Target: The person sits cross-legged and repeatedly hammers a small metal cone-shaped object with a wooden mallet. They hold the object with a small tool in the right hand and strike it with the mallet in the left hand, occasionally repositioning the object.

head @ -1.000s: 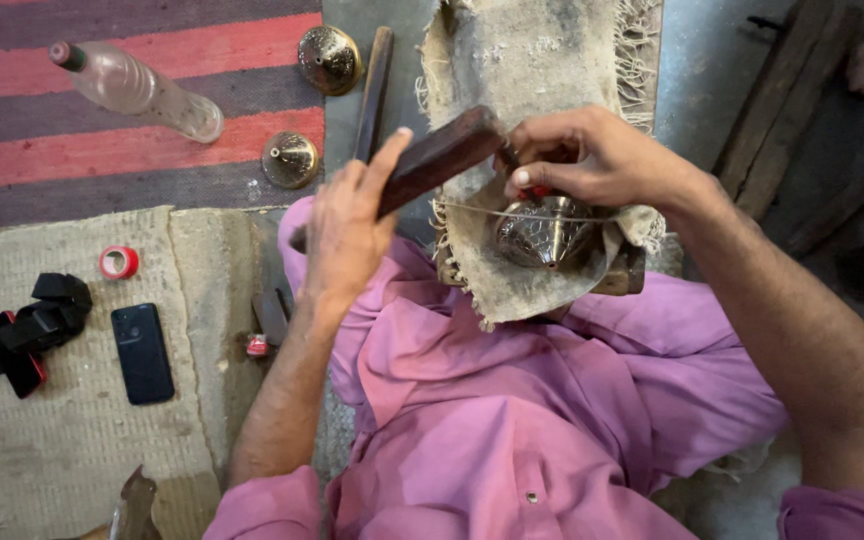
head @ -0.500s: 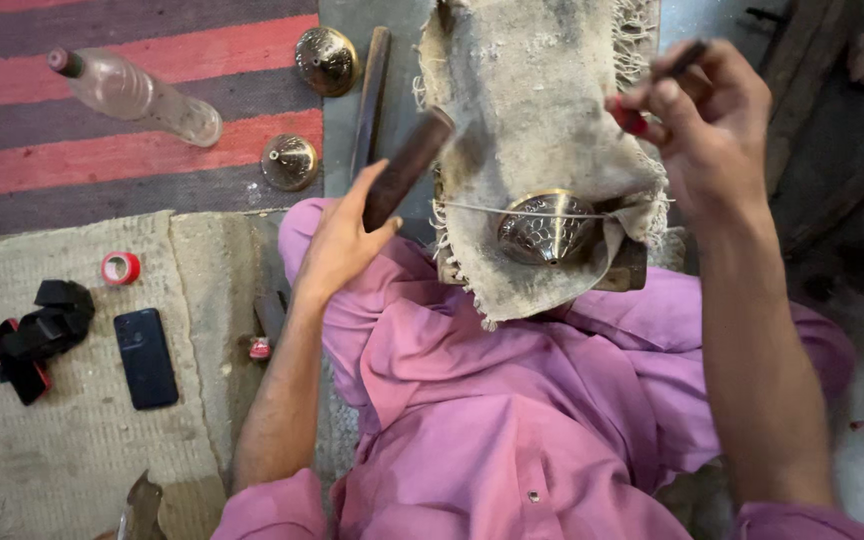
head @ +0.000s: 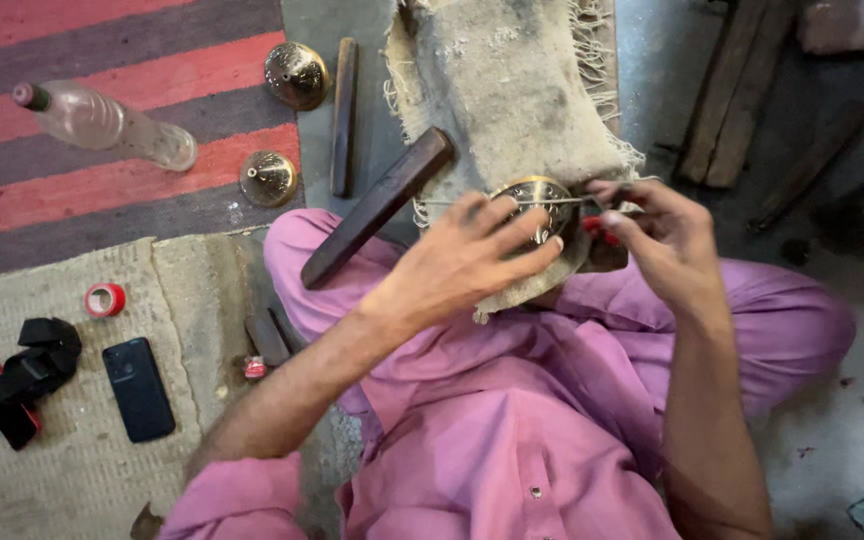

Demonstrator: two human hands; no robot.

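Note:
A round brass bowl rests on a frayed burlap cloth over my lap. My left hand lies on it, fingers spread over its near rim and gripping it. My right hand is just right of the bowl, pinching a small red-tipped tool beside a thin metal rod that runs across the bowl. A dark wooden bar lies slanted on my left thigh, free of both hands.
On the striped rug at left lie a plastic bottle, two brass domes and a wooden stick. The mat holds a red tape roll, a black phone and a black-and-red item. Wooden planks lie at right.
My left hand let go of the wooden bar and moved right onto the brass bowl. My right hand came back down from the upper right to the bowl with the red-tipped tool.

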